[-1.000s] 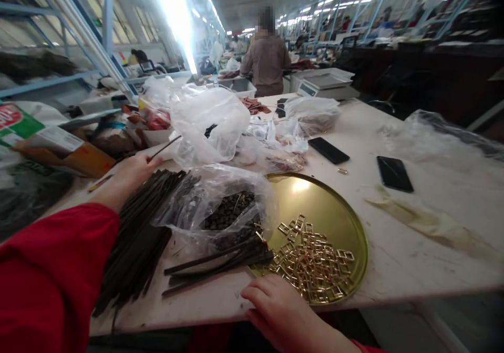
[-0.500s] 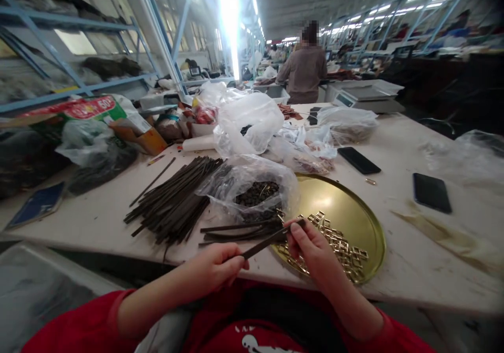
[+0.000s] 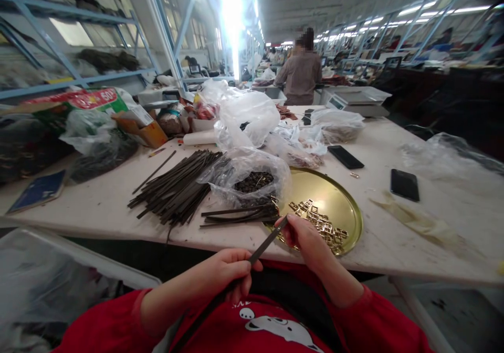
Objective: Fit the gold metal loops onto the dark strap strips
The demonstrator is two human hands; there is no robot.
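A dark brown strap runs slantwise in front of my red top, gripped by both hands. Lower down, my left hand closes around its middle, and the tail hangs towards my lap. My right hand pinches the upper end over the near edge of a round gold tray. Small gold buckles lie heaped in that tray, partly behind my right hand. Left of it, a few more straps lie before a clear plastic bag of small dark pieces.
A big pile of dark straps covers the table's left middle. Two phones and a single gold piece lie on the right. Plastic bags fill the back. A person stands beyond, near a scale.
My view has shifted a little. My left hand sits lower against my top, and the strap's long tail now shows below it. Both hands keep hold of the strap.
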